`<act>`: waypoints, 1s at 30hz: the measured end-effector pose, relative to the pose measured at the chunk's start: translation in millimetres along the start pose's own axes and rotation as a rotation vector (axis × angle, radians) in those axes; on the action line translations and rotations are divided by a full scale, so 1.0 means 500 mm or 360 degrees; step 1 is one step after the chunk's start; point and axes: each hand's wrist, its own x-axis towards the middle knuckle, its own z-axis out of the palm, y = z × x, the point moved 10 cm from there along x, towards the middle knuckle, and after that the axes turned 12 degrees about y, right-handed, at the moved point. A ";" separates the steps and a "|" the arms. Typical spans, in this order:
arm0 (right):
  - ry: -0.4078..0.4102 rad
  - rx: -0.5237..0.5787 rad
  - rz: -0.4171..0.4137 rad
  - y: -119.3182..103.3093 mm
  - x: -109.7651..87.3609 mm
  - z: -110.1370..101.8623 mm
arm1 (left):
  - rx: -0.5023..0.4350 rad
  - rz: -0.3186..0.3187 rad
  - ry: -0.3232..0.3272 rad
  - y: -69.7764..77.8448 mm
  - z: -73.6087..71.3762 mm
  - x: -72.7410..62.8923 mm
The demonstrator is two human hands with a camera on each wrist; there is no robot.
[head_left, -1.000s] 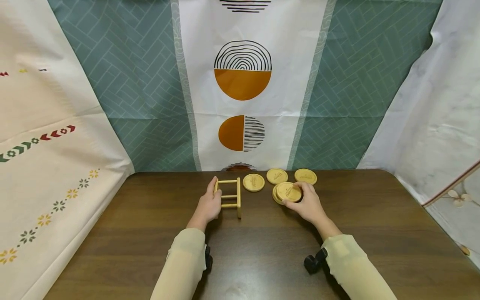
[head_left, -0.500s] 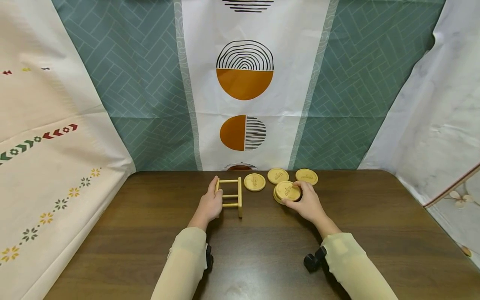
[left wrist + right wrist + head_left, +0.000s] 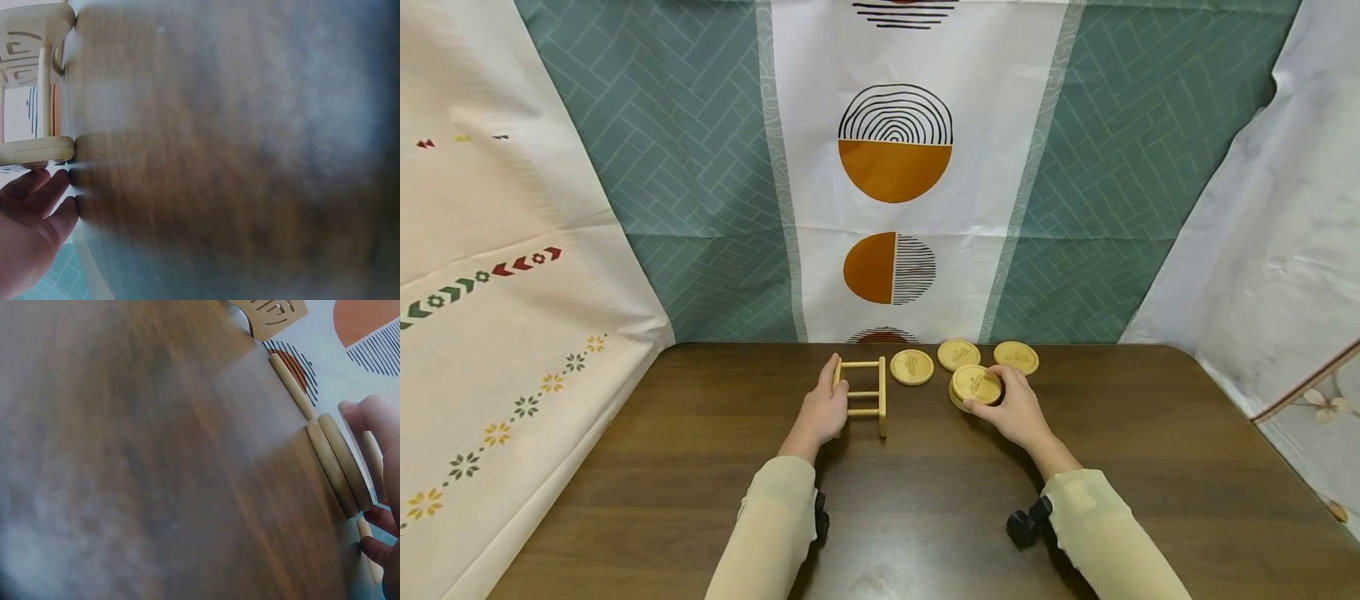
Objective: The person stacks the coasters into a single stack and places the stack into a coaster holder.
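My left hand (image 3: 822, 410) grips the left side of a small pale wooden coaster rack (image 3: 882, 400), which has two end panels joined by rods. In the left wrist view, fingertips (image 3: 59, 181) lie against the outside of the near panel (image 3: 37, 150). On the right, my right hand (image 3: 1018, 408) pinches a round wooden coaster (image 3: 976, 384) by its edge, with the thumb on one side and fingers on the other. This coaster is just above two stacked coasters (image 3: 334, 465) in the right wrist view. The palm sides of both hands are partly hidden.
Three single coasters lie along the table's back edge: one (image 3: 912, 367) beside the rack, one (image 3: 958, 354) behind the stack, one (image 3: 1016, 357) farther right. The dark wooden table (image 3: 917, 517) meets a hanging patterned cloth (image 3: 722, 283) at the back.
The head view has shifted slightly. The pinched coaster has moved a little left, lining up more closely over the stack below. My left hand keeps its grip on the coaster rack.
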 end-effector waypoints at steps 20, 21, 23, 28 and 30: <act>-0.0034 -0.0044 0.0019 -0.006 -0.003 0.004 | -0.0024 0.0019 0.0019 0.000 -0.001 0.002; -0.0035 -0.0043 0.0018 -0.007 -0.003 0.004 | -0.0025 0.0016 0.0020 0.000 -0.001 0.002; -0.0037 -0.0039 0.0015 -0.008 -0.004 0.004 | -0.0023 0.0019 0.0021 0.000 -0.001 0.002; -0.0045 -0.0034 0.0019 -0.005 -0.004 0.006 | -0.0017 0.0032 0.0029 0.003 -0.004 0.001; -0.0048 -0.0032 0.0030 -0.003 -0.003 0.006 | -0.0017 0.0044 0.0028 0.003 -0.004 0.001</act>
